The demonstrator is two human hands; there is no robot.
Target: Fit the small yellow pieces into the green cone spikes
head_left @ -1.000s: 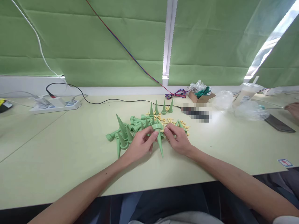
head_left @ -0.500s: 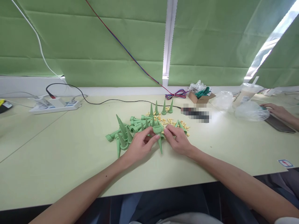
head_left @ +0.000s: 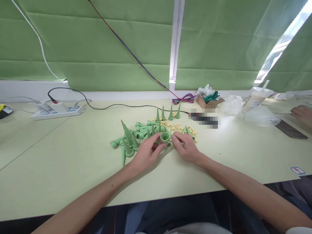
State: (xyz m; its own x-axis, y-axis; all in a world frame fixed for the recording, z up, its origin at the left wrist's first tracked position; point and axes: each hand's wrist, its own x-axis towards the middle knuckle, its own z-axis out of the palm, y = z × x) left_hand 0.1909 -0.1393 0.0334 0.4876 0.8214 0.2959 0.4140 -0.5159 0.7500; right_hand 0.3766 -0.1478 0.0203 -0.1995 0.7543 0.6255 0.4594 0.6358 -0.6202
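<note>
My left hand (head_left: pixel 147 151) grips a green plastic cone-shaped spike (head_left: pixel 165 137) between thumb and fingers. Its round hollow end faces me, and the pointed end is out of sight. Close against the spike's right side, my right hand (head_left: pixel 186 147) is closed in a pinch; whatever its fingertips hold is too small to make out. Behind and left of my hands lies a pile of green spikes (head_left: pixel 128 143), some standing on their wide ends and others lying down. Small yellow plastic pieces (head_left: pixel 178 126) are scattered just beyond my right hand.
Several green spikes stand upright behind the pile. Farther back are a small cardboard box (head_left: pixel 207 103), a bundled cable (head_left: pixel 186 98) and a power strip (head_left: pixel 60 112). To the right are a drink cup (head_left: pixel 254 99), a plastic bag (head_left: pixel 262 116), a phone (head_left: pixel 291 129) and another person's hand (head_left: pixel 302 113).
The spike in my left hand has tilted, so its open end now faces me instead of its point hanging down. The other person's hand has moved right, away from the phone.
</note>
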